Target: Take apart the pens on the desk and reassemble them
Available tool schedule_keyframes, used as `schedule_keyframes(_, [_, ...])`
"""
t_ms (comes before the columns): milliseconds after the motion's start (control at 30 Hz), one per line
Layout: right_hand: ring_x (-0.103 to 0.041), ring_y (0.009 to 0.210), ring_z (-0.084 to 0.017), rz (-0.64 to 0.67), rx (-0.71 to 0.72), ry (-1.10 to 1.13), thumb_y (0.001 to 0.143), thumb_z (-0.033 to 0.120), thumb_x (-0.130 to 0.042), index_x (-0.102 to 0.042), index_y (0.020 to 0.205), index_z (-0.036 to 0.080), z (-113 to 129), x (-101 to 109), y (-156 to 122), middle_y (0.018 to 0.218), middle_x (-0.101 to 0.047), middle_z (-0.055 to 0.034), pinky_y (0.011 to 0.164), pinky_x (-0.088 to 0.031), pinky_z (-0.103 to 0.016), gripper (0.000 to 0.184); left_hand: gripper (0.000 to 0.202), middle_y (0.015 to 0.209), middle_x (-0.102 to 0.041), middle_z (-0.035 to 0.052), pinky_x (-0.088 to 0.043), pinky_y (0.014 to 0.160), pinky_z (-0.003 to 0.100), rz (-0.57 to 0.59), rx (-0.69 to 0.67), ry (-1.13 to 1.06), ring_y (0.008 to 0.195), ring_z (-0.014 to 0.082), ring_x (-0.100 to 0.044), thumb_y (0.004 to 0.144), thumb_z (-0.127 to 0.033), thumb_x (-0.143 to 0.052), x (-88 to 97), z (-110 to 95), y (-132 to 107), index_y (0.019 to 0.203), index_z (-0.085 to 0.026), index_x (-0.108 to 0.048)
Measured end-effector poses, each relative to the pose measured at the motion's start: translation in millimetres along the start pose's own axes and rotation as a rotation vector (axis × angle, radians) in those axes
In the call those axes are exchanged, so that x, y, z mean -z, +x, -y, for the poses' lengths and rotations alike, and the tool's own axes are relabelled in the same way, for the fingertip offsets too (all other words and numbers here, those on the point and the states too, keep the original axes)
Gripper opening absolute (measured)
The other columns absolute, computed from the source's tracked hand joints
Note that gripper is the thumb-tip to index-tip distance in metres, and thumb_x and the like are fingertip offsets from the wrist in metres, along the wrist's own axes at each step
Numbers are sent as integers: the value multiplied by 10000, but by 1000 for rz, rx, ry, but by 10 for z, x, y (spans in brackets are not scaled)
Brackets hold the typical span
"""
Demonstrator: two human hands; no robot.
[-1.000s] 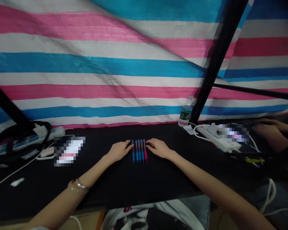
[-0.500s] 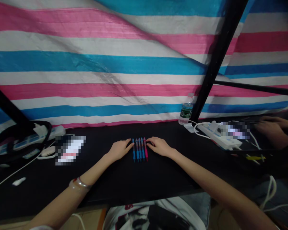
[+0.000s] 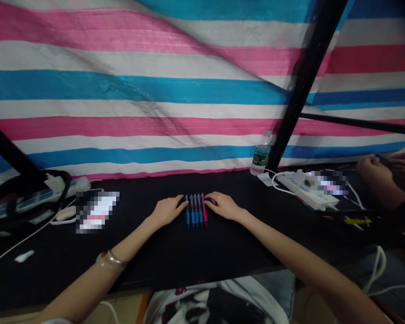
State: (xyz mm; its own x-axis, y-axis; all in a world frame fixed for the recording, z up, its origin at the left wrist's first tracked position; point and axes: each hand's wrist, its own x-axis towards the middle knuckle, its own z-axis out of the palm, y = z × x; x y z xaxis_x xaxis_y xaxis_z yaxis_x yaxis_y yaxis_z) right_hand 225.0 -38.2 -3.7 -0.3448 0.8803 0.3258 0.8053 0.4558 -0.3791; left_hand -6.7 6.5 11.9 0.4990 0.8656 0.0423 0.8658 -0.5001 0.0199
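The left hand [image 3: 167, 211] and right hand [image 3: 224, 205] lie palm down on the black-covered bench [image 3: 175, 261], their fingers [image 3: 181, 200] held together and lightly curled, pinching nothing. Between the fingertips lies a tight, parallel row of five slim plastic pens [image 3: 195, 211], four blue and one pink pen [image 3: 204, 211] nearest the right fingers. All five lie flat on the bench, none lifted or set apart from the row

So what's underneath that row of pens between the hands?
The pens, four blue and one pink, lie on a black surface, with the left hand and right hand at either end. The patch directly beneath them is covered, so nothing there can be seen.
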Motion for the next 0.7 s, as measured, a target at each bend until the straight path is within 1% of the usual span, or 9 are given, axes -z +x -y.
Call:
schedule_keyframes(67, [-514,710,-125,-15,9,29,885,366,-414,-542,1126,199,3,0,-7,820,-561,-28,624,-362,-228,320,603,1012,-634,134,-416,766,347,-51,30,40,922,274,-595,865,-569,-188,4,-42,-18,1252,-178,-435])
schedule_keyframes(133, [-512,705,-122,-23,18,50,880,374,-423,-522,1153,207,3,-4,-12,822,-557,-24,630,-368,-229,334,617,1045,-598,160,-390,823,376,-158,34,77,979,292,-555,862,-568,-214,26,-104,-48,1246,-141,-440])
schedule_keyframes(200, [-508,697,-119,-30,25,58,876,379,-430,-511,1164,210,1,-13,-17,816,-550,-18,634,-374,-231,344,606,1113,-548,164,-360,873,408,-247,-30,67,1062,305,-490,864,-557,-232,58,-175,-87,1259,-140,-427])
schedule_keyframes(267, [-503,689,-118,-37,31,60,872,383,-436,-506,1166,210,-4,-24,-19,802,-540,-12,634,-378,-233,348,565,1205,-492,146,-342,909,403,-266,-160,-3,1119,285,-441,874,-535,-250,76,-243,-131,1261,-164,-425])
schedule_keyframes(300, [-502,685,-118,-38,34,61,870,382,-440,-505,1165,208,-7,-29,-20,796,-536,-9,634,-380,-234,349,544,1255,-460,130,-335,928,393,-249,-245,-50,1155,270,-413,878,-525,-260,73,-271,-153,1274,-184,-410])
schedule_keyframes(367, [-501,684,-118,-36,45,64,862,376,-456,-503,1166,206,-14,-36,-22,792,-531,-7,638,-385,-236,352,540,1342,-391,104,-298,978,387,-170,-390,-130,1230,247,-346,877,-527,-279,39,-314,-188,1313,-218,-358])
schedule_keyframes(433, [-504,692,-119,-33,56,68,850,365,-478,-499,1171,206,-22,-41,-23,800,-531,-8,649,-391,-239,358,585,1407,-313,97,-250,1015,407,-81,-464,-169,1281,249,-279,864,-552,-293,-13,-334,-211,1354,-231,-289])
schedule_keyframes(533, [-507,694,-119,-32,61,67,840,354,-495,-501,1167,209,-33,-46,-24,806,-530,-10,654,-394,-241,358,627,1449,-230,90,-207,1035,428,-11,-486,-204,1312,255,-225,852,-572,-300,-63,-327,-217,1381,-245,-222])
schedule_keyframes(700, [-505,693,-121,-32,66,67,842,368,-489,-519,1136,207,-45,-50,-20,798,-527,-9,657,-392,-243,337,623,1440,-252,92,-195,1035,444,6,-475,-236,1306,260,-241,826,-593,-350,-21,-294,-197,1346,-255,-294])
